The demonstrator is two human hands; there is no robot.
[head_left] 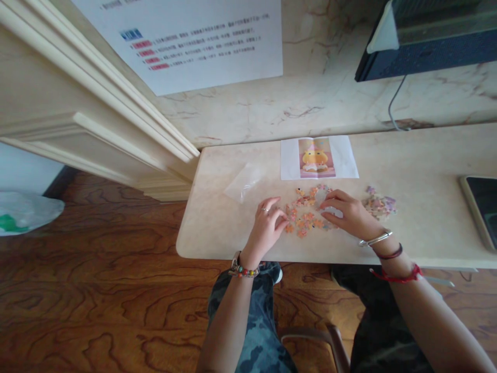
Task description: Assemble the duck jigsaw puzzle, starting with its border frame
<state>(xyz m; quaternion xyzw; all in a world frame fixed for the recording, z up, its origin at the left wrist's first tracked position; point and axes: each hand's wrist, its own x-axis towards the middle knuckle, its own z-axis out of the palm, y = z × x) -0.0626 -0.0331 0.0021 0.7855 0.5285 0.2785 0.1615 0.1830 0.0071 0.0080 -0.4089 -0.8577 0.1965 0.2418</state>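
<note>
Several small orange and pink jigsaw pieces (306, 210) lie scattered on the pale marble-look table (217, 228), between my two hands. My left hand (267, 223) rests at their left edge with a ring on one finger, its fingertips touching a piece. My right hand (345, 212) lies palm down on the right side of the spread, fingers pressing on pieces. A second heap of pastel pieces (380, 204) sits just right of my right hand. A printed picture of a yellow cartoon figure (316, 158) lies behind the pieces.
An empty clear plastic bag (244, 181) lies left of the picture. A dark tablet (483, 207) sits at the table's right edge. A printed notice (194, 41) hangs on the marble wall. Wooden floor, my legs and a chair edge are below.
</note>
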